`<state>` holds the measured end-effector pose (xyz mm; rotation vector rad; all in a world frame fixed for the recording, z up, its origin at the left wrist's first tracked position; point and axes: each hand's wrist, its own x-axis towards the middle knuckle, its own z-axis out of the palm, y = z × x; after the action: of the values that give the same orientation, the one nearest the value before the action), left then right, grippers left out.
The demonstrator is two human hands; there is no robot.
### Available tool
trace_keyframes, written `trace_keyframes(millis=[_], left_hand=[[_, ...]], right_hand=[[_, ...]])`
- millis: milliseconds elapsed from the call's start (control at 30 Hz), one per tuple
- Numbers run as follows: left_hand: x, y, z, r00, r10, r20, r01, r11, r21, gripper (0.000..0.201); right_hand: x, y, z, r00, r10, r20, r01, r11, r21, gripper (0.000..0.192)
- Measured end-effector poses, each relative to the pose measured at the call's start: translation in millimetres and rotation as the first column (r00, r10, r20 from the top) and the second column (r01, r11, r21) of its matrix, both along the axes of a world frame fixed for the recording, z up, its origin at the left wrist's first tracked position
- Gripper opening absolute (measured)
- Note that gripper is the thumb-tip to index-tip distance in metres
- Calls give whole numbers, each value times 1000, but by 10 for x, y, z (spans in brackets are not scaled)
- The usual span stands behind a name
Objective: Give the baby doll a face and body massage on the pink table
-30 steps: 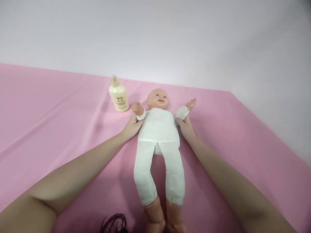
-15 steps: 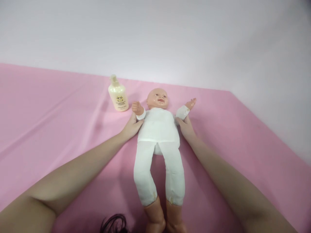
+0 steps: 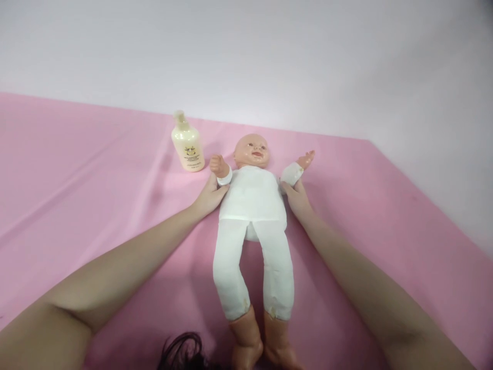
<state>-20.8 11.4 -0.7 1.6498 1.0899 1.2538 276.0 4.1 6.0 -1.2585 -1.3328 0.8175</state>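
Baby doll (image 3: 252, 203) lying face up mid-way across pink cloth (image 3: 77, 169). Left hand (image 3: 210, 195) and right hand (image 3: 297, 198) flank its torso, fingers together, touching white sleeves. Lotion bottle (image 3: 187, 144) upright just beyond doll's arm. Open cloth either side; far edge meets wall.

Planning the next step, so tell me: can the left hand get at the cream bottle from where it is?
Probably yes. The left hand rests at the doll's shoulder, and only bare pink cloth lies between it and the bottle.

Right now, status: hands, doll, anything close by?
Left hand and right hand flank baby doll, touching its sides. Doll face-up on pink sheet. Lotion bottle stands beside its head.
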Motion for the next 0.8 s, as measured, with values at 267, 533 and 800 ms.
trace_keyframes(millis=[267, 533, 800], left_hand=[[13, -7, 21, 1000, 4, 17, -4, 1000, -13, 44], [5, -13, 21, 1000, 3, -2, -4, 1000, -18, 45], [9, -21, 36, 1000, 3, -4, -3, 1000, -24, 46]], right_hand=[[3, -7, -3, 1000, -5, 3, 5, 1000, -22, 52], [-9, -19, 29, 1000, -2, -1, 2, 999, -38, 52], [-14, -34, 39, 1000, -8, 1, 8, 999, -33, 53]])
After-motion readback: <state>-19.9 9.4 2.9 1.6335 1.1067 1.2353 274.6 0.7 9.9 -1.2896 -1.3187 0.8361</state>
